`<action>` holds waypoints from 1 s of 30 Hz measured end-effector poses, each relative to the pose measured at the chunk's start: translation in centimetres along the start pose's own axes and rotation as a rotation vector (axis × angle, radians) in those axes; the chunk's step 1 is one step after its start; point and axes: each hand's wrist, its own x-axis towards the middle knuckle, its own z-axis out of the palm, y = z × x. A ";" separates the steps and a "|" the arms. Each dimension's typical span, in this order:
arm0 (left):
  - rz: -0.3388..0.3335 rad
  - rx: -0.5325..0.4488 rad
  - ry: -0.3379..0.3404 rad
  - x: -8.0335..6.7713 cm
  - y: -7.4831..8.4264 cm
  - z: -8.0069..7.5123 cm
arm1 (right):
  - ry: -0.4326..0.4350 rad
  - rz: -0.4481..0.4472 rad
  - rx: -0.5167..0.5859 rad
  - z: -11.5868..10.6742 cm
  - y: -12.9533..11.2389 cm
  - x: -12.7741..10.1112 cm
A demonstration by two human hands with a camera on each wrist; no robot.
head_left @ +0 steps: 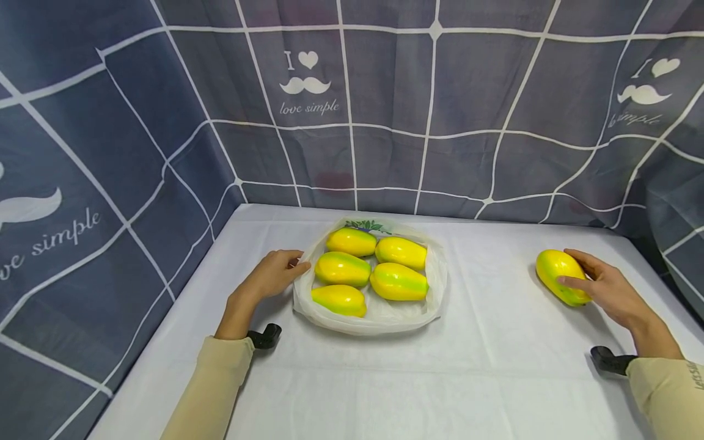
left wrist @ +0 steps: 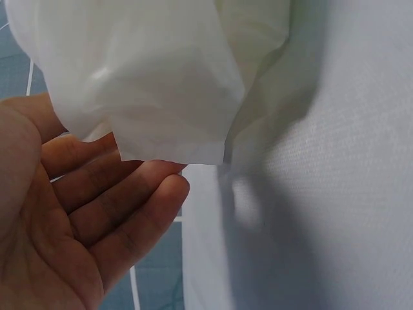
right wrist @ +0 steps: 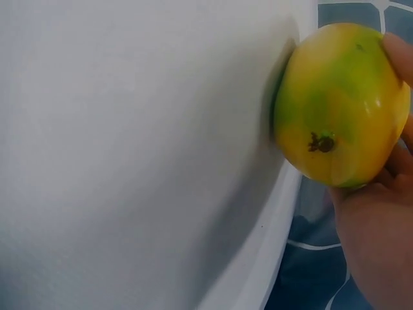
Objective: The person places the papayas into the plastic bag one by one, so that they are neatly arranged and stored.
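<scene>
A white desk (head_left: 495, 379) fills our view, hemmed in by a blue-grey checked curtain (head_left: 385, 104) on the left, the right and the far side.

Nearest us on the right, our right hand (head_left: 605, 290) wraps its thumb and fingers round a yellow-green papaya (head_left: 561, 276) that lies on the desk near the right edge, well apart from everything else. Its long axis runs from far-left to near-right; the right wrist view shows its stem end (right wrist: 322, 143) facing that camera. We judge it smooth, glossy and a bit slippery, firm and fairly light, so a grip across the fat middle looks safest.

To the left, our left hand (head_left: 275, 273) rests with relaxed fingers against the left edge of a white plastic bag (head_left: 385, 318), grasping nothing. The bag looks thin and limp. On it lie five more papayas (head_left: 398, 282), mostly pointing left to right.
</scene>
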 end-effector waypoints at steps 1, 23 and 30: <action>0.001 0.001 0.001 0.0 0.0 0.0 | 0.001 0.000 -0.006 0.0 -0.1 0.0; -0.015 -0.006 0.013 -0.2 -0.1 -0.1 | 0.033 -0.023 -0.026 0.8 0.3 -0.9; -0.018 -0.008 0.017 -0.1 -0.3 0.0 | 0.032 -0.043 -0.039 1.1 0.0 -1.3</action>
